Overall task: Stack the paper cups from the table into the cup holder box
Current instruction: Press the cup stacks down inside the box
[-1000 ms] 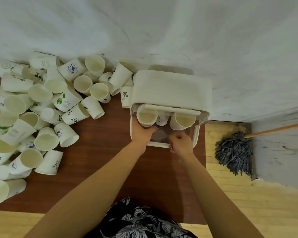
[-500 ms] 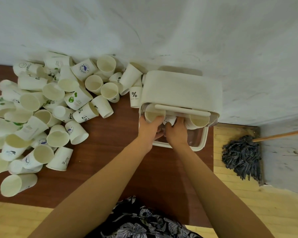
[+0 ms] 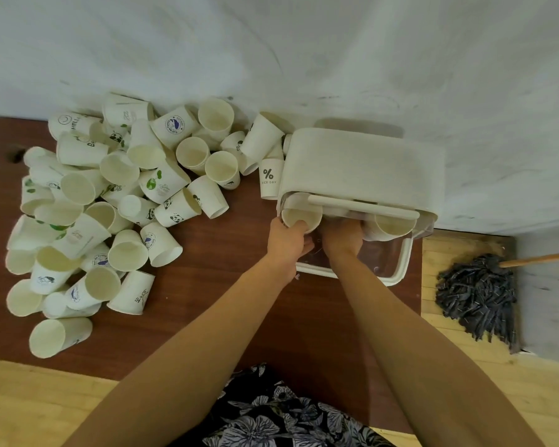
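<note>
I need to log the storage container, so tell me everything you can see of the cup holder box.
The cup holder box is an off-white, plastic-looking case with rounded corners and a bar handle along its front edge. It stands at the table's far right, against the wall. Its clear, white-rimmed door hangs open toward the person. Paper cup mouths show at its left and right. The left hand touches the left cup; the right hand reaches into the middle. A cup printed "%" stands against its left side.
</note>
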The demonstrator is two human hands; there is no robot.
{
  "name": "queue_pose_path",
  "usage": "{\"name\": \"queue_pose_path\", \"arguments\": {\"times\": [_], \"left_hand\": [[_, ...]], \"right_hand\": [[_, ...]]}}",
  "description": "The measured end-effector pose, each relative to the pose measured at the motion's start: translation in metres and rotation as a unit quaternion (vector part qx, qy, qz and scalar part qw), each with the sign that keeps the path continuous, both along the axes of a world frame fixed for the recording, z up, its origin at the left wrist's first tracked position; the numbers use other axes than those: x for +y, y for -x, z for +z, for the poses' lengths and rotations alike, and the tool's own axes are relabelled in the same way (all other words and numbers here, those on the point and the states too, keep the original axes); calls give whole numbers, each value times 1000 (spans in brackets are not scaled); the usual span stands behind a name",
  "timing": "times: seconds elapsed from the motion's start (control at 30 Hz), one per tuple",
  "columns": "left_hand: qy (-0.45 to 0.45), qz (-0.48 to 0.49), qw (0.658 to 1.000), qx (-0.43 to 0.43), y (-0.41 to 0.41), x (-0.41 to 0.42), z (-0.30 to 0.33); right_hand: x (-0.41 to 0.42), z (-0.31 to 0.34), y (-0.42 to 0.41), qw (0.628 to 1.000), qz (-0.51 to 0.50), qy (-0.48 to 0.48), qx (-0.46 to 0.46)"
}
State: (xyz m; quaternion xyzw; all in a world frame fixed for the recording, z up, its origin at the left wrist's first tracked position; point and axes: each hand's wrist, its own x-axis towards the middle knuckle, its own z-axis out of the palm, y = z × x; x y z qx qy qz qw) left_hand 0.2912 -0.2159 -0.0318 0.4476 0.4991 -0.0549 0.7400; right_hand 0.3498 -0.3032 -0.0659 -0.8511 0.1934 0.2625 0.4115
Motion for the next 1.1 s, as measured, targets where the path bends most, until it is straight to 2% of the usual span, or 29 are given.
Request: {"name": "queue_pose_path", "arguments": {"times": [0.07,0.13,0.4,0.6,0.73,0.87,1.03,1.1], "left_hand": [[-5,11,1000,9,-2,0,-1],[-4,22,1000,12,-3,-1,-1],[21,47,999,-10,-6,-3,1],[51,6,998,-26,1,1,12],[23,-38,999,-22,11,8,18],[-27,-78,997,2,11,16,20],[-7,-68,998,3,8,16,23],[8,-69,998,5,8,14,22]], "right_hand": [[-3,-4,3,999,12,6,-31],[-5,-5,9,999,-24,-10,-41],[-12,-3,24,998,-37,-24,-42],[-29,1,37,997,-9,-52,-60],[-35,16,44,990,-19,-92,-101],[-28,29,39,989,-14,-71,-126],[-23,37,43,994,0,-8,-113],[-30,42,53,990,-8,24,-140]]}}
